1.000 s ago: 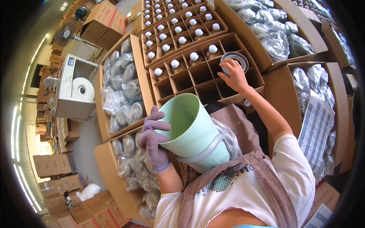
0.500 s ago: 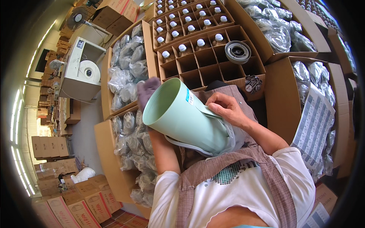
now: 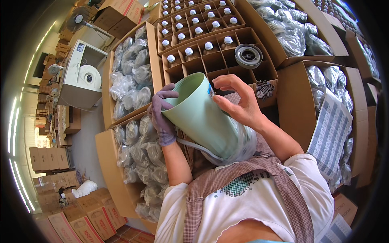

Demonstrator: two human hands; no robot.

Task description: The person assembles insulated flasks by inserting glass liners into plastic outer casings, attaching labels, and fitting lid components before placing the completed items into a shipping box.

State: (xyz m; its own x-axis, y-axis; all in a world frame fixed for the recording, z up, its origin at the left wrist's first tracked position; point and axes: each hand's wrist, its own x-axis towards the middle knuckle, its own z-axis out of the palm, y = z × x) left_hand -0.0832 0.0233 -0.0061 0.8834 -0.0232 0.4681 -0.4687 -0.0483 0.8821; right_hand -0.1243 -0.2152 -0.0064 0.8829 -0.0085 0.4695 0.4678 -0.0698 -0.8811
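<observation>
A mint-green, hollow plastic jug body lies tilted across my lap, its wide mouth facing up and to the left. My left hand, in a purple-grey glove, grips the jug body by the left of its rim, fingers hooked over the edge. Beside the opposite side of the mouth, my bare right hand is open, thumb and fingers apart around a small blue-and-white label. A clear plastic bag bunches around the lower end. Along the underside runs a pale handle strip.
Ahead stands a divided carton with white-capped bottles and a round grey part on its dividers. Open cartons of bagged items flank me on both sides. A printed sheet drapes over the right carton. A white machine stands at far left.
My right hand has let go of the pale flap on the jug's side and opened near the rim. My left hand has shifted its hold, fingers now over the rim.
</observation>
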